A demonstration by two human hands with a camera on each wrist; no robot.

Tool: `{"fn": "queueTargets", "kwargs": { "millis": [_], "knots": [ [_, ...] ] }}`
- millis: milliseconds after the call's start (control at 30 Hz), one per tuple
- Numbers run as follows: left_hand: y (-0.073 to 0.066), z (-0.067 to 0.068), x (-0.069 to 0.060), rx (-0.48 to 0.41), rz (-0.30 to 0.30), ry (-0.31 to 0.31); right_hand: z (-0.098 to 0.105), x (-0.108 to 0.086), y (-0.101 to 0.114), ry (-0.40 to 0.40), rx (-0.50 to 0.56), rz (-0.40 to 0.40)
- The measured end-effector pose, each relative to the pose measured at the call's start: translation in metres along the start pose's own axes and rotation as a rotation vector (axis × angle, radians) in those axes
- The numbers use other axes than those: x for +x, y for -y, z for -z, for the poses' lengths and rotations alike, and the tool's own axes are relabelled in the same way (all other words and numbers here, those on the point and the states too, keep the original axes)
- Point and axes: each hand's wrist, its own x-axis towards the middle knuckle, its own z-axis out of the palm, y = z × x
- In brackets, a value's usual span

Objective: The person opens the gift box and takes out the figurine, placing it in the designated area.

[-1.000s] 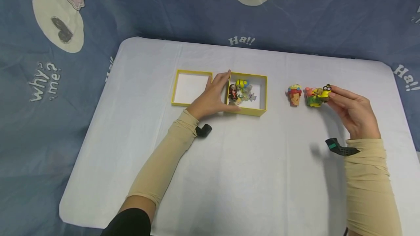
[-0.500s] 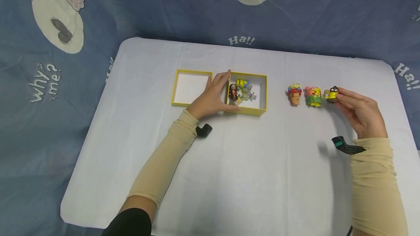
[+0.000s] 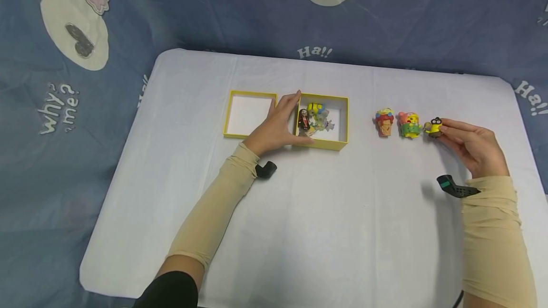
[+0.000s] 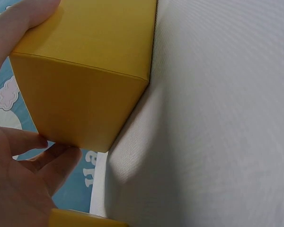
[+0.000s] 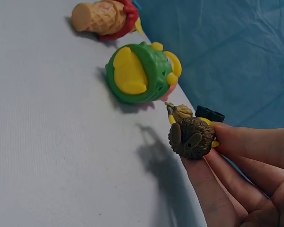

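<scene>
My right hand (image 3: pixel 477 149) pinches a small yellow figurine with a dark top (image 3: pixel 435 128) between thumb and fingers; its brown underside (image 5: pixel 193 139) faces the camera in the right wrist view. Left of it lies a green and yellow figurine with a pink part (image 3: pixel 409 126), then a red figurine with a cone-shaped base (image 3: pixel 385 123). My left hand (image 3: pixel 276 127) grips the yellow box (image 3: pixel 326 144) by its left side, thumb at the front and fingers at the back. Inside are a dark-haired figure (image 3: pixel 304 120), a yellow and blue one (image 3: pixel 316 109) and grey pieces (image 3: pixel 327 125).
A shallow yellow-edged lid (image 3: pixel 250 114) with a white inside lies left of the box, partly behind my left hand. The white tabletop (image 3: pixel 317 222) runs back to a blue patterned cloth (image 3: pixel 239 23).
My right hand has moved right with the yellow figurine, away from the green one, and turned it slightly. The left hand and the box have stayed in place.
</scene>
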Motion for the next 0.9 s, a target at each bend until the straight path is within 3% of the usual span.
{"fn": "queueTargets", "kwargs": {
  "millis": [400, 900],
  "knots": [
    [0.0005, 0.0002, 0.0004, 0.008, 0.001, 0.000, -0.0041, 0.0011, 0.0012, -0.067, -0.230, -0.015],
    [0.0003, -0.0003, 0.0008, 0.002, 0.006, 0.005, 0.0002, 0.0059, 0.0017, -0.079, -0.247, -0.027]
  ]
}}
